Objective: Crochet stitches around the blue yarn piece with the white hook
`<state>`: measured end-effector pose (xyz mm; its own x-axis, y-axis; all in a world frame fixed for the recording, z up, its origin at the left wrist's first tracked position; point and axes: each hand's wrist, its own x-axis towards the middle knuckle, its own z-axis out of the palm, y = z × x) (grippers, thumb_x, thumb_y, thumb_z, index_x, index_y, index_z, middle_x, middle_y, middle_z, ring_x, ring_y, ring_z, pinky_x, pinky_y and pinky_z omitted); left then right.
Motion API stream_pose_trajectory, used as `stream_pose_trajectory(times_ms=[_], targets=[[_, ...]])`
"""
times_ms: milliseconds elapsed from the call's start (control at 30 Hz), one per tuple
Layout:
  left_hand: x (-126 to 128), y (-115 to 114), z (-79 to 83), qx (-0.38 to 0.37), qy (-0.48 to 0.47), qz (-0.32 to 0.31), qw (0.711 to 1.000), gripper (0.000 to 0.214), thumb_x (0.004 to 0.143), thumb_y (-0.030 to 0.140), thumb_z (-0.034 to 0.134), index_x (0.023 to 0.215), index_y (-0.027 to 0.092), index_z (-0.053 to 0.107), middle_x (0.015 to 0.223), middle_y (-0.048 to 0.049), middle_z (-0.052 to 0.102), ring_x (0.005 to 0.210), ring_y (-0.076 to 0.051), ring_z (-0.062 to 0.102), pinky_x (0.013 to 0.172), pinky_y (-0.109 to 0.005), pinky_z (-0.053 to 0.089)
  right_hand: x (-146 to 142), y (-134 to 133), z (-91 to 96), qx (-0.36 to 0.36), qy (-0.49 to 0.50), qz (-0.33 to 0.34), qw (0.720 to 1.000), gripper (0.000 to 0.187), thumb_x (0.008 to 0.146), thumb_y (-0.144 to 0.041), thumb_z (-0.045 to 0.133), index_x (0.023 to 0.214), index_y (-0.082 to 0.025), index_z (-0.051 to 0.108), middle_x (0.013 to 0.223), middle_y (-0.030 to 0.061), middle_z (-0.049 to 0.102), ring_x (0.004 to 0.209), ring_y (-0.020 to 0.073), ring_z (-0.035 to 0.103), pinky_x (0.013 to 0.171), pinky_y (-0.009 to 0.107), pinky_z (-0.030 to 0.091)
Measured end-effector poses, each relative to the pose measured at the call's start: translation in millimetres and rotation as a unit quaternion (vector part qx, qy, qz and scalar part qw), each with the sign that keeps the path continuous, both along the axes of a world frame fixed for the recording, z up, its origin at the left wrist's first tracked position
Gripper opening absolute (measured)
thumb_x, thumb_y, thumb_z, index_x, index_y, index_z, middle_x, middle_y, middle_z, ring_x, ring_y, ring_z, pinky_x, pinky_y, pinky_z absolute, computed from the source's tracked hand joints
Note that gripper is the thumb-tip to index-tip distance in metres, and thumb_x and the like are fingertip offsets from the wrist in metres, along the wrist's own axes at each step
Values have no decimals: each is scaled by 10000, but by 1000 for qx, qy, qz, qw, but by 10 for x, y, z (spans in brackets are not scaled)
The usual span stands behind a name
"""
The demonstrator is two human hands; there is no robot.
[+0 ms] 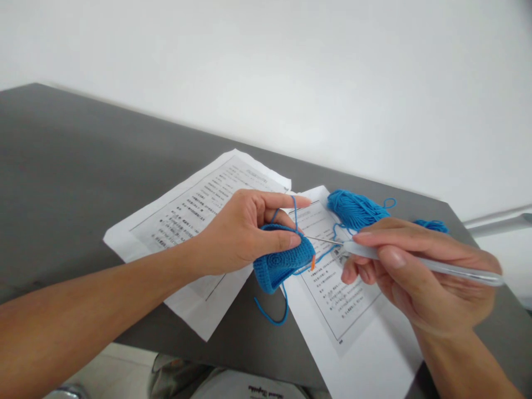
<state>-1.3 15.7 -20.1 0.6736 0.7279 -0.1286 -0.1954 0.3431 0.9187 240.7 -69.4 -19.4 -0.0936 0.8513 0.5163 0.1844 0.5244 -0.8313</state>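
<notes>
So a blue crochet piece is being pinched in the left hand, thumb pressed on its front — it's being held up over the desk, around where two printed sheets are being seen. A blue strand is being looped over that hand's index finger. A crochet hook is being gripped by its pale handle between the right hand's thumb and fingers — the metal end is being held at the piece's upper edge, near an orange marker. A blue skein is being seen beyond the right hand.
</notes>
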Motion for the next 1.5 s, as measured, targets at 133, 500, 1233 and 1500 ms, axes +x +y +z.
stream_pose_trajectory(times_ms=[133,500,1233,1500], targets=[[1,5,5,-1,-2,-3,1000,562,810,65,863,1358,96,741,805,-38,842,724,-198,838,638,-225,640,-7,10,-3,-5,3,-3,1000,190,1024,-228,736,1157,-241,870,815,55,752,560,159,676,420,336,596],[10,-18,40,-2,11,6,1000,569,798,94,880,1352,116,755,803,-42,841,729,-211,837,644,-248,639,-15,6,-11,-9,13,0,1000,204,1017,-197,729,1158,-235,871,791,57,735,554,162,650,432,345,612],[29,-9,45,19,46,51,997,675,707,88,921,1363,99,761,801,-34,836,661,-144,753,594,-214,545,-141,31,96,49,-74,-49,995,274,951,-153,764,1147,-306,879,750,39,811,568,207,732,412,333,560],[39,-26,78,59,75,115,989,711,703,147,932,1389,100,752,856,-58,859,723,-193,792,620,-246,584,-225,19,102,121,-153,-84,977,441,912,-82,763,1252,-352,842,864,29,847,631,202,775,482,331,592]])
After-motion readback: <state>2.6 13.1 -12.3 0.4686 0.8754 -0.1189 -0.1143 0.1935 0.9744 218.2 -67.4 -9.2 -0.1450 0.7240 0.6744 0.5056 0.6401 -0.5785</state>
